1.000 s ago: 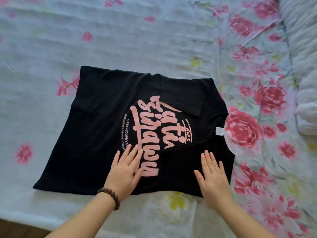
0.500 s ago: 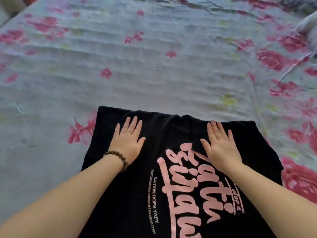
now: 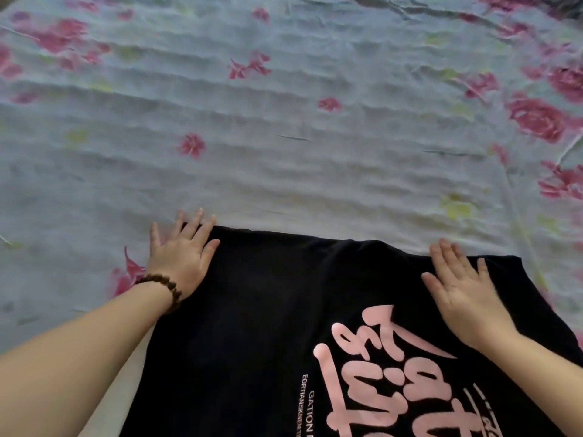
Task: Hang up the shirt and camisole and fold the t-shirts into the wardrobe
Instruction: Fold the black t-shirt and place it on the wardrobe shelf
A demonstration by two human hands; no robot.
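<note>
At the left of the bed [image 3: 47,190], the floral sheet [image 3: 284,137] lies rippled, pale with pink flowers scattered over it. The person's left hand [image 3: 179,257], a dark bead bracelet [image 3: 164,287] at the wrist, presses flat on the far left corner of the black t-shirt [image 3: 268,310]. Its fingers [image 3: 154,239] are straight and fanned apart, gripping nothing, and the tips reach past the cloth's edge onto the sheet.

The t-shirt lies spread on the bed close to the person, its far edge running across between the two hands and its near part going out of view at the bottom. Toward the right, large pink lettering [image 3: 378,373] curls over the black cloth, with a line of small pale print beside it.

The right hand [image 3: 460,291] rests palm-down on the shirt near its far right corner. Its fingers [image 3: 443,258] are straight and slightly apart, holding nothing, the tips at the shirt's far edge.
</note>
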